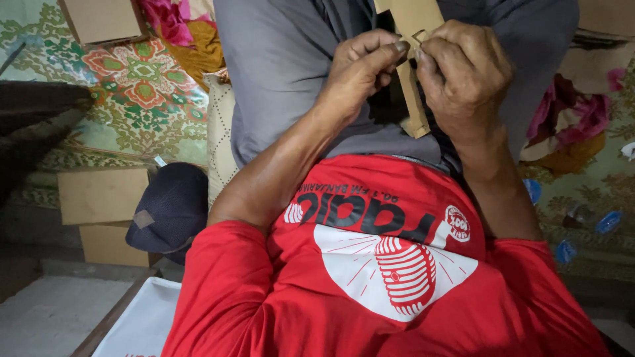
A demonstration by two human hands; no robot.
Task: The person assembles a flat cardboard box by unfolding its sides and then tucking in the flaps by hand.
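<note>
Looking straight down at a lap here: both hands up near the top of the shot, working on a folded brown cardboard piece [415, 99] held upright over grey trousers [278, 73]. Left hand [357, 73] curled in, thumb and fingers [397, 47] pinched shut on the left edge of the cardboard near its upper part. Right hand [463, 76] closed around the other edge, fingertips meeting the left ones just beside a small flap. Lower end of the cardboard poking out below the two hands, tilted a bit, touching nothing but the hands as far as can be told. Red T-shirt [370, 277] with a white microphone print filling the bottom half. Off to the left, a dark blue cap [172, 205] lying next to stacked plain cardboard boxes [102, 195], all on a floral patterned sheet [139, 86]. Crumpled pink and yellow cloth [569, 125] over on the right side
</note>
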